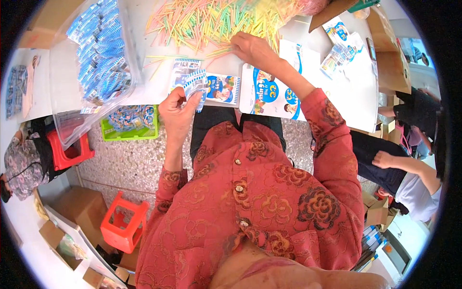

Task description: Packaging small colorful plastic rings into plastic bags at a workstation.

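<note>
My left hand [176,114] is closed, thumb and fingers pinching a small blue-and-white printed packet [196,83] above the table's near edge. More flat packets [222,88] lie just beyond and to the right of it. My right hand [254,50] rests at the near side of a large heap of thin pink, yellow and green sticks [207,21]. Its fingers are curled together with the tips turned down, and what they grip, if anything, is hidden. Under my right forearm lies a large white-and-blue printed bag [267,91]. A few sticks [161,59] lie loose left of the heap.
A clear plastic tray [132,62] holds stacked blue packets on the left. Below the table edge is a green basket [130,137] of packets. Loose packets [341,53] and a cardboard box [387,48] are at right. Red stools [124,224] stand left; other people [409,173] are nearby.
</note>
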Tool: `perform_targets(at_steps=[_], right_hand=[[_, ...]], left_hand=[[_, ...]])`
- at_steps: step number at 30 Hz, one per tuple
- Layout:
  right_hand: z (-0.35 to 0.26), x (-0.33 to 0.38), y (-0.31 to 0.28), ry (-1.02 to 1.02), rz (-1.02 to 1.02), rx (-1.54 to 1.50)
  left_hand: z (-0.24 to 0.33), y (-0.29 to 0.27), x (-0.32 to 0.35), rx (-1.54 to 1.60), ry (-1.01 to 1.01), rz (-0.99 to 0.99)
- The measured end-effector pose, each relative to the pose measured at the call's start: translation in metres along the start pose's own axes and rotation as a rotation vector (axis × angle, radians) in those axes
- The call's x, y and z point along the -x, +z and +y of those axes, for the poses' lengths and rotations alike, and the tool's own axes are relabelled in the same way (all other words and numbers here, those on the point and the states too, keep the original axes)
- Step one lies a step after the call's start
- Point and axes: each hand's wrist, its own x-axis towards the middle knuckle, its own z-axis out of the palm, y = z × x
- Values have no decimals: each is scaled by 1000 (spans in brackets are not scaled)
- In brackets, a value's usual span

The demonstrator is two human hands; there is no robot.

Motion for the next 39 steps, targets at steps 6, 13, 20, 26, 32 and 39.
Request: perform_targets(at_steps=[6,13,20,26,32,39], right_hand=[[-10,9,-14,329,39,-96],[-13,0,-6,367,-79,19],[-15,-3,14,113,79,-189],[-26,-5,-4,52,112,-187],[-13,-20,-4,171,84,-124],[-22,-53,4,381,-55,6]], left_hand=[[5,0,-1,37,-19,-2],[7,7,0,60,-37,-19],[9,3,-1,62,-11,-19],[6,-1,0,40,-17,-11],[9,1,-1,33,-28,-7],[9,2,-1,48,-27,-14]])
